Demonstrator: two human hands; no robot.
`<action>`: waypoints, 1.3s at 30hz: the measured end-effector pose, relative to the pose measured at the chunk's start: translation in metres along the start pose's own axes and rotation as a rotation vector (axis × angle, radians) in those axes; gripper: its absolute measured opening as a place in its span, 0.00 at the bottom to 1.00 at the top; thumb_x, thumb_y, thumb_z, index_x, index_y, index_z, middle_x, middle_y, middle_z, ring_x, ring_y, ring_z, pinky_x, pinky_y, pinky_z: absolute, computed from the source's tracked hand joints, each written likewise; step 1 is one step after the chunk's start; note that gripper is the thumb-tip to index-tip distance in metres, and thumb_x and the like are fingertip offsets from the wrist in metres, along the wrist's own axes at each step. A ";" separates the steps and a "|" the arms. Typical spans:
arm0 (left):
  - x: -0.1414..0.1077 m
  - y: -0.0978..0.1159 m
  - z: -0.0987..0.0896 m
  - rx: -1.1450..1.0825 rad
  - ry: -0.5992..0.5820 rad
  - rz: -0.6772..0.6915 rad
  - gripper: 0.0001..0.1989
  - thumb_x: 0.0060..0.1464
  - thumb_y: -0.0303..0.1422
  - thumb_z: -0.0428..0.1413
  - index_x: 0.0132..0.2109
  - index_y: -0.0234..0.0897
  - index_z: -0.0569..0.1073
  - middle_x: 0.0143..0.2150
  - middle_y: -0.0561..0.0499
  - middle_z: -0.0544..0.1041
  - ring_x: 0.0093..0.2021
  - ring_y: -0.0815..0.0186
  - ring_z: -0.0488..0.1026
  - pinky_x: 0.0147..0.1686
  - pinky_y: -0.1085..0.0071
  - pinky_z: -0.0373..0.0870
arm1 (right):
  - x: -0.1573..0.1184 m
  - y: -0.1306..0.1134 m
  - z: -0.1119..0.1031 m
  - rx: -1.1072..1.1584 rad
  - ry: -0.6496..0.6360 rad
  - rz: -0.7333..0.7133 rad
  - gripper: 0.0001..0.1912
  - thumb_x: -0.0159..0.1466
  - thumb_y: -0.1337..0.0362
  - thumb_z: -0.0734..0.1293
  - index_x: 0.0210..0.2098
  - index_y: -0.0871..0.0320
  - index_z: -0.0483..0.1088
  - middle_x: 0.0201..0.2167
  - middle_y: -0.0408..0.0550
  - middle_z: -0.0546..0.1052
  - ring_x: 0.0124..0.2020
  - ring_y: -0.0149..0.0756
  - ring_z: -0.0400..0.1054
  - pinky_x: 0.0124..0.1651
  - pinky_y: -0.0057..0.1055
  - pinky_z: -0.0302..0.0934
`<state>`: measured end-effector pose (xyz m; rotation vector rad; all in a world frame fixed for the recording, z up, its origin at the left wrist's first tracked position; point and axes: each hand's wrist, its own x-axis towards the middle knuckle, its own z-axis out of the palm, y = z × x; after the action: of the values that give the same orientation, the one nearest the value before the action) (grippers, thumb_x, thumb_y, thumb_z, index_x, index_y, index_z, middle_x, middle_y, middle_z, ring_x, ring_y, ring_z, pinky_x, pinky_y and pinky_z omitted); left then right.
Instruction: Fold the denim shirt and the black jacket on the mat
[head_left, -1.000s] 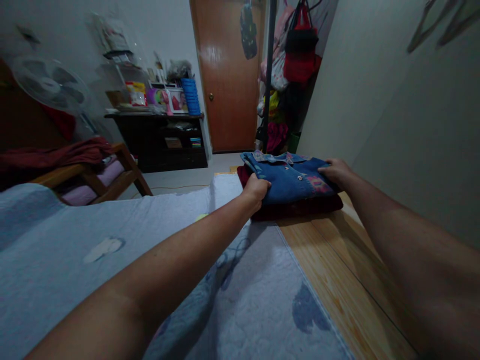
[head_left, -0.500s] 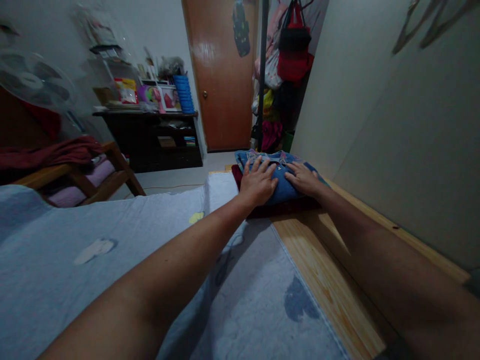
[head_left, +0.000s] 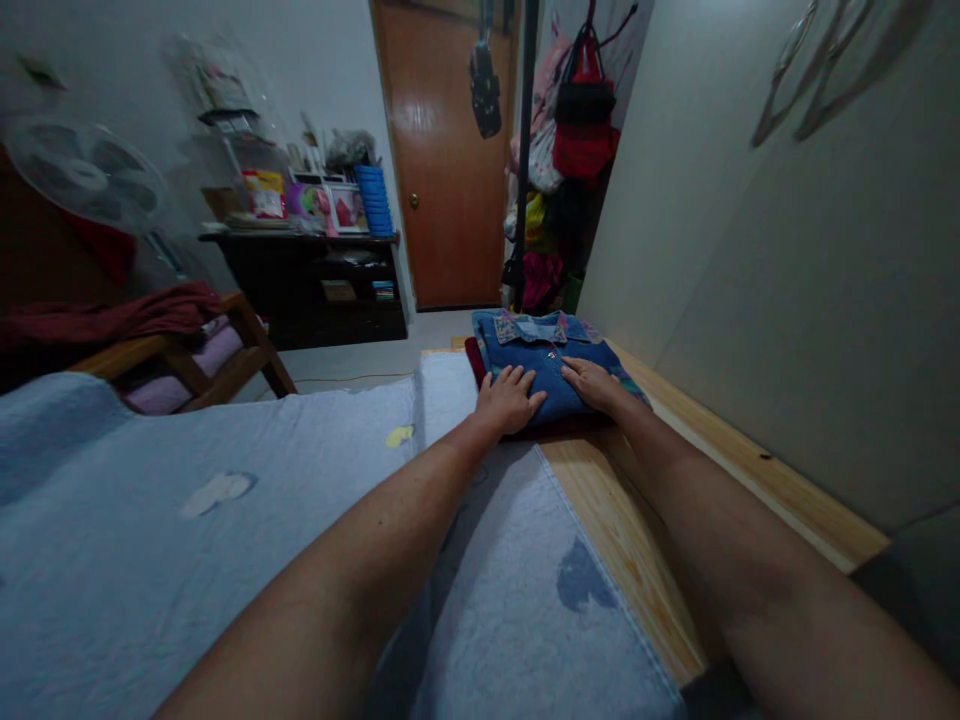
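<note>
A folded blue denim garment (head_left: 536,357) with a patterned collar lies on top of a dark red cloth (head_left: 475,362), at the far end of the bed boards. My left hand (head_left: 510,400) rests flat on the garment's near left part, fingers spread. On its right part lies my right hand (head_left: 592,383), palm down with the fingers stretched out. Neither hand is wrapped round anything. Only an edge of the dark red cloth shows below the denim.
A pale blue sheet (head_left: 300,450) covers the left and middle, beside bare wooden boards (head_left: 622,510). A wall panel rises on the right. Beyond are a wooden chair (head_left: 247,350), a fan (head_left: 82,175), a dark cabinet (head_left: 300,290), a door (head_left: 450,180) and hanging bags (head_left: 585,130).
Both hands have slid back toward me over the denim garment, so its collar now shows uncovered. The camera view has shifted slightly.
</note>
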<state>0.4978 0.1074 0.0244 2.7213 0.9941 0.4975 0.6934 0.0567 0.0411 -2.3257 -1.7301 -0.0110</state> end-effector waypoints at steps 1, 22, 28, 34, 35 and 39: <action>-0.006 -0.001 0.000 0.003 0.006 0.000 0.30 0.61 0.49 0.40 0.65 0.40 0.57 0.68 0.43 0.55 0.68 0.53 0.47 0.63 0.49 0.42 | -0.001 -0.003 -0.002 -0.003 0.002 0.008 0.28 0.69 0.50 0.50 0.62 0.54 0.58 0.62 0.52 0.63 0.62 0.43 0.55 0.60 0.42 0.50; -0.343 -0.074 -0.071 0.194 -0.207 -0.187 0.31 0.60 0.40 0.45 0.68 0.48 0.48 0.70 0.47 0.46 0.69 0.55 0.46 0.62 0.49 0.51 | -0.147 -0.086 -0.015 -0.166 -0.039 0.205 0.35 0.61 0.51 0.62 0.64 0.54 0.54 0.69 0.57 0.44 0.67 0.61 0.39 0.61 0.60 0.41; -0.434 -0.094 -0.084 0.265 -0.267 -0.298 0.28 0.59 0.41 0.45 0.66 0.51 0.53 0.69 0.52 0.51 0.68 0.55 0.49 0.63 0.49 0.49 | -0.217 -0.203 -0.013 0.068 -0.047 -0.139 0.34 0.61 0.52 0.60 0.64 0.58 0.54 0.69 0.55 0.43 0.69 0.51 0.34 0.65 0.53 0.36; -0.475 -0.087 -0.086 0.289 -0.206 -0.353 0.28 0.61 0.42 0.42 0.67 0.48 0.53 0.70 0.53 0.49 0.69 0.59 0.47 0.64 0.51 0.47 | -0.283 -0.306 0.031 0.247 -0.195 -0.357 0.36 0.62 0.53 0.60 0.65 0.65 0.53 0.69 0.60 0.43 0.69 0.50 0.34 0.67 0.48 0.35; -0.477 -0.085 -0.085 0.298 -0.177 -0.345 0.27 0.61 0.42 0.42 0.67 0.47 0.54 0.69 0.53 0.49 0.69 0.59 0.47 0.65 0.52 0.46 | -0.291 -0.316 0.042 0.245 -0.211 -0.351 0.36 0.62 0.53 0.61 0.64 0.66 0.53 0.69 0.61 0.44 0.69 0.50 0.35 0.67 0.47 0.36; -0.482 -0.079 -0.085 0.291 -0.110 -0.352 0.27 0.61 0.41 0.43 0.66 0.47 0.56 0.69 0.53 0.51 0.69 0.61 0.47 0.66 0.54 0.45 | -0.314 -0.340 0.082 0.188 -0.212 -0.304 0.33 0.63 0.56 0.59 0.63 0.66 0.55 0.67 0.61 0.50 0.68 0.51 0.42 0.66 0.46 0.40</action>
<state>0.0741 -0.1419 -0.0373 2.6827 1.5783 0.1482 0.2680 -0.1318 -0.0212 -1.9730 -2.0716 0.3398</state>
